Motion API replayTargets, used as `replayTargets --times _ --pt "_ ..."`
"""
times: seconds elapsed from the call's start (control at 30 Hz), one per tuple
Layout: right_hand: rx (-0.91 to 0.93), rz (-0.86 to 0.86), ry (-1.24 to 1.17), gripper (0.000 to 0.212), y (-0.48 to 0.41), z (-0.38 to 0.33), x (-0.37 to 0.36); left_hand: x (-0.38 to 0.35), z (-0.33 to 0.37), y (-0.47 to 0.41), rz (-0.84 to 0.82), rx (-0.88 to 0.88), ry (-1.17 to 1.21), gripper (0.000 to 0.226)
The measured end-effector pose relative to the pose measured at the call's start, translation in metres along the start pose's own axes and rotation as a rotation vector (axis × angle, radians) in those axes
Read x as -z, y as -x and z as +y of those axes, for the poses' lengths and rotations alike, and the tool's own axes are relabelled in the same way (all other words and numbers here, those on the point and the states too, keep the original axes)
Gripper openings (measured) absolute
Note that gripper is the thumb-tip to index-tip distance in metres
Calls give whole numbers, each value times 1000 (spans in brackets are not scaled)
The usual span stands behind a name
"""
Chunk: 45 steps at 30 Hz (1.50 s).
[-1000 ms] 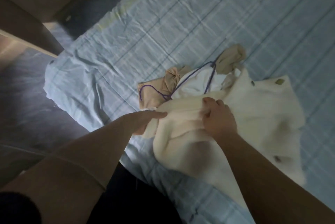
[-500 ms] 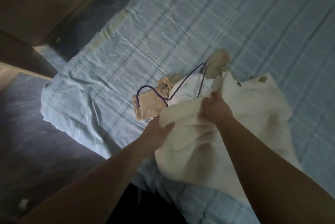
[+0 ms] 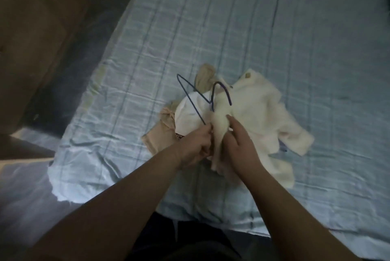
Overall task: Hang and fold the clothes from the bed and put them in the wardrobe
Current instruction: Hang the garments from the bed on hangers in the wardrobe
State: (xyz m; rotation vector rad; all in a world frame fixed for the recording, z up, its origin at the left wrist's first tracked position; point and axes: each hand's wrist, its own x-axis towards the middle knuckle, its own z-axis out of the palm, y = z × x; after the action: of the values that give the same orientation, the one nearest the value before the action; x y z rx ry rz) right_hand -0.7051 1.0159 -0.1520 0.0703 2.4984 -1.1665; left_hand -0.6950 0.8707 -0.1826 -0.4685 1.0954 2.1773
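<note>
1. Bed sheet (image 3: 232, 28): thin pale blue woven cloth with a darker plaid grid, creased throughout, and rumpled into ridges at the corner at 8 o'clock
2. Cream fleece garment (image 3: 259, 113): thick, soft, fuzzy pile. It lies on the sheet just right of centre, with one limp sleeve trailing toward 4 o'clock and a small brownish tab near its top edge at 1 o'clock. One part is gathered into a narrow upright bunch between the two hands
3. Purple wire hanger (image 3: 211, 102): thin bent wire with a curved hook. It is tilted up off the pile, with one sharp corner pointing toward 11 o'clock and its lower end running down into the left fingers
4. White garment (image 3: 187, 117): smooth, flat cloth lying under the hanger, at 9 o'clock from the fleece
5. Beige garment (image 3: 160, 134): matte, crumpled, lowest in the pile. It shows at 8 o'clock and again as a knotted lump at 12 o'clock
6. Left hand (image 3: 196, 144): fingers curled and clenched on the hanger's lower wire, at the edge of the fleece bunch
7. Right hand (image 3: 242, 144): grasping the fleece bunch between thumb and fingers
8. Brown wooden furniture (image 3: 31, 28): flat panels at 10 o'clock, off the bed
</note>
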Motion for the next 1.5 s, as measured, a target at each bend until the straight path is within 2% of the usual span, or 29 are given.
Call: replayTargets --times 0.1,0.2,0.3,0.43,0.5,0.67,0.9,0.93,1.0,1.03,1.07,1.1,1.17,1.23,1.3,1.4,1.47,1.5 --pt "-43 63 35 51 13 -3 19 -17 8 4 -63 62 -150 75" --pt "-41 132 117 47 26 0 30 -40 11 2 -168 86 -142 72" --pt "-72 282 187 49 38 9 43 -65 11 -5 -235 121 -155 65" --pt "-121 379 215 47 47 23 69 -94 13 -11 -303 128 -317 46" --pt "-130 434 245 46 51 30 87 -105 17 -13 -237 106 -409 53" --pt "-118 556 246 40 62 57 152 -108 33 -21 5 -44 -730 31" --pt "-8 492 289 43 74 92 273 -153 63 -60 206 -410 -1213 27" --pt "0 486 291 44 76 94 296 -163 67 -68 246 -403 -1332 21" --pt "34 498 284 42 84 96 343 -179 73 -82 282 -254 -1669 11" --pt "57 516 282 40 88 96 368 -186 72 -91 284 -160 -1809 16" --pt "81 536 274 39 92 95 392 -194 69 -99 289 -92 -1890 32" --pt "103 557 267 39 96 94 415 -202 64 -108 295 -71 -1895 54" --pt "143 582 282 39 101 92 459 -227 51 -123 269 -184 -1806 97" --pt "182 572 289 36 108 90 495 -264 37 -141 186 -422 -1770 113" --pt "223 567 277 35 119 90 522 -307 28 -164 95 -660 -1749 113" --pt "265 573 256 37 135 91 550 -375 20 -202 -57 -747 -1700 108" --pt "265 576 251 39 147 96 565 -417 13 -223 -127 -733 -1711 87" --pt "261 587 251 40 153 99 573 -434 8 -232 -123 -746 -1721 65"
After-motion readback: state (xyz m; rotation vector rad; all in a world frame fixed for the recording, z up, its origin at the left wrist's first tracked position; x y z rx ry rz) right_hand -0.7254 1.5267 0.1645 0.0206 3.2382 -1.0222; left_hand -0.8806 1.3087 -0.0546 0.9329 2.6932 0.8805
